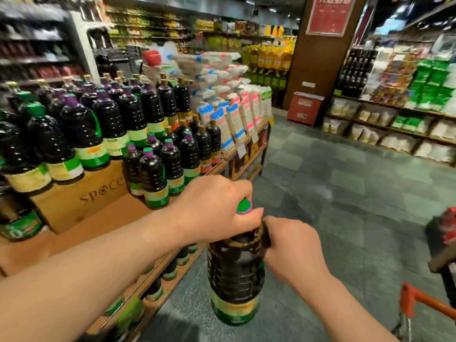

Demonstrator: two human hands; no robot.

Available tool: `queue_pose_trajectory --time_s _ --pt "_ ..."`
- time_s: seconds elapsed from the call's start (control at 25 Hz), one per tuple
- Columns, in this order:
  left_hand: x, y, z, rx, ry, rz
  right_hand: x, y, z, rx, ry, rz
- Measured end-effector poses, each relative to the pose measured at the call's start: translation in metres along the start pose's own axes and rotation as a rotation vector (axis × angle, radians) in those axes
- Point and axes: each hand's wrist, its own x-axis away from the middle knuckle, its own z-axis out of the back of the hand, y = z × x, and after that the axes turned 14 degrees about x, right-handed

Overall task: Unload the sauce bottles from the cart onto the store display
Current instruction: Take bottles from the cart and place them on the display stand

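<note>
Bottle (235, 275) held upright over floor: left hand (217, 208) grips neck, right hand (291, 245) grips handle (fingers hidden); cart (419, 309) cut off.

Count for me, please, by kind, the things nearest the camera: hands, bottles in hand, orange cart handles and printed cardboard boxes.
Hands: 2, the left hand and the right hand
Bottles in hand: 1, the sauce bottle, held by both hands
Orange cart handles: 1, the cart handle
Printed cardboard boxes: 1, the cardboard box
Total: 5
</note>
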Motion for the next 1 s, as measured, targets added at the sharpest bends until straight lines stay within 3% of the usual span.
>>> queue_pose_trajectory --time_s 0.2,0.56,0.88,1.0 --pt "0.023 -0.064 0.021 -0.009 -0.026 0.182 -0.049 -0.059 -0.024 -0.048 0.003 0.141" --pt "0.035 -0.192 0.076 -0.062 -0.086 0.336 -0.164 -0.175 -0.064 -0.140 0.039 0.286" --pt "0.023 -0.300 0.091 0.008 -0.120 0.649 -0.283 -0.238 -0.120 -0.290 0.102 0.556" --pt "0.005 -0.339 0.083 -0.027 -0.143 0.839 -0.336 -0.257 -0.154 -0.352 0.017 0.690"
